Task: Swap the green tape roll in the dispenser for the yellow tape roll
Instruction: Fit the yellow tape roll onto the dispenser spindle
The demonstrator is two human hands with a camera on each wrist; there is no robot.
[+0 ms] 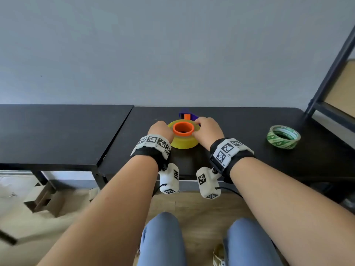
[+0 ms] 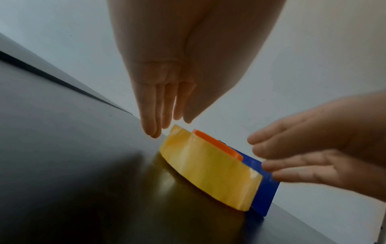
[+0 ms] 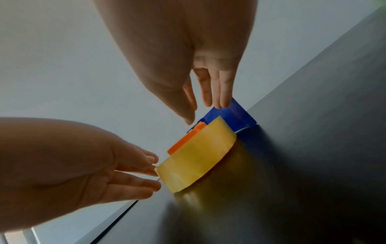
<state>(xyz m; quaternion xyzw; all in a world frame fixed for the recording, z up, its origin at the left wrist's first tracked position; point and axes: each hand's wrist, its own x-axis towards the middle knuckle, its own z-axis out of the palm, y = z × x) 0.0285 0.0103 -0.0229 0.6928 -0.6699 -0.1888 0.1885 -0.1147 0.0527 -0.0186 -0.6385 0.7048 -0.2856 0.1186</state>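
The yellow tape roll (image 1: 185,142) lies flat on the black table, seated around the orange hub (image 1: 183,129) of the blue dispenser (image 1: 185,113). My left hand (image 1: 160,129) is at the roll's left rim, with straight fingers (image 2: 154,130) pointing down at its top edge. My right hand (image 1: 206,129) is at the right rim, its straight fingers (image 3: 224,102) reaching the dispenser's blue plate (image 3: 236,115). Neither hand curls round the roll (image 2: 208,166). The green tape roll (image 1: 283,137) lies flat on the table far to the right.
A second black table (image 1: 57,131) adjoins on the left with a narrow gap between. A dark metal shelf frame (image 1: 330,70) rises at the right. A grey wall stands directly behind the tables. My knees are below the front edge.
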